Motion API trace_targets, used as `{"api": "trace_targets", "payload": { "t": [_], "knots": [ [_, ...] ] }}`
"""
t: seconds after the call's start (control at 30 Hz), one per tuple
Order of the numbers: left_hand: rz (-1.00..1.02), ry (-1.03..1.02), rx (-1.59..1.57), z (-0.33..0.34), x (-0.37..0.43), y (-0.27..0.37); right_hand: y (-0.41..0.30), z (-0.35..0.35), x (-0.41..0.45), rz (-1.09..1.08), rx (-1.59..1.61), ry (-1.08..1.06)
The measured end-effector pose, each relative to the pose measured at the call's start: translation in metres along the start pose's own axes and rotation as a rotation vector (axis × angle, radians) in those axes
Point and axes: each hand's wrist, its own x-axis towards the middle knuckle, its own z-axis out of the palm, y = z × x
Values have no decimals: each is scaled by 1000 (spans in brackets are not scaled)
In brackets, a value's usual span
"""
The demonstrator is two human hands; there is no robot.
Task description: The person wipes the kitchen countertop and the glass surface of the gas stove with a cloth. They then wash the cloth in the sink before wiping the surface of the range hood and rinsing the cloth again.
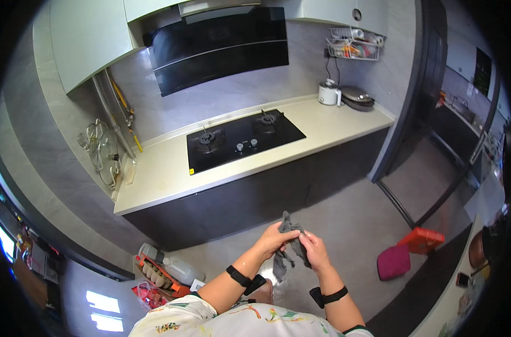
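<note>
A crumpled dark grey cloth (298, 248) hangs in front of my body, above the floor. My left hand (276, 239) grips its upper part, the thumb lying across the fabric. On the other side, my right hand (314, 251) pinches the cloth close to my left thumb. Loose ends dangle below both hands. Beyond them runs a pale countertop (158, 185) with a black two-burner gas hob (245, 141) set into it.
A white electric pot (329, 93) and a lidded pan (357, 99) stand at the counter's right end. Glass pot lids (108, 153) lean at its left wall. Containers, including a white plastic jug (181, 270), sit on the floor at left. A red box (422, 240) and magenta cushion (393, 262) lie at right.
</note>
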Motion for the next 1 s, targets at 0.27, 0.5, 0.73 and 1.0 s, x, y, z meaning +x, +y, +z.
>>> {"api": "trace_targets", "payload": {
  "t": [0.27,0.5,0.73,1.0],
  "knots": [
    [272,187,51,-74,98,34,16,-18,149,363,340,-158],
    [293,352,258,-148,152,109,-4,-10,281,-28,87,41],
    [721,-98,944,-83,224,136,45,-15,361,-116,-106,261],
    [716,409,917,-92,321,176,-43,-16,441,-435,-1224,-345]
  ]
}}
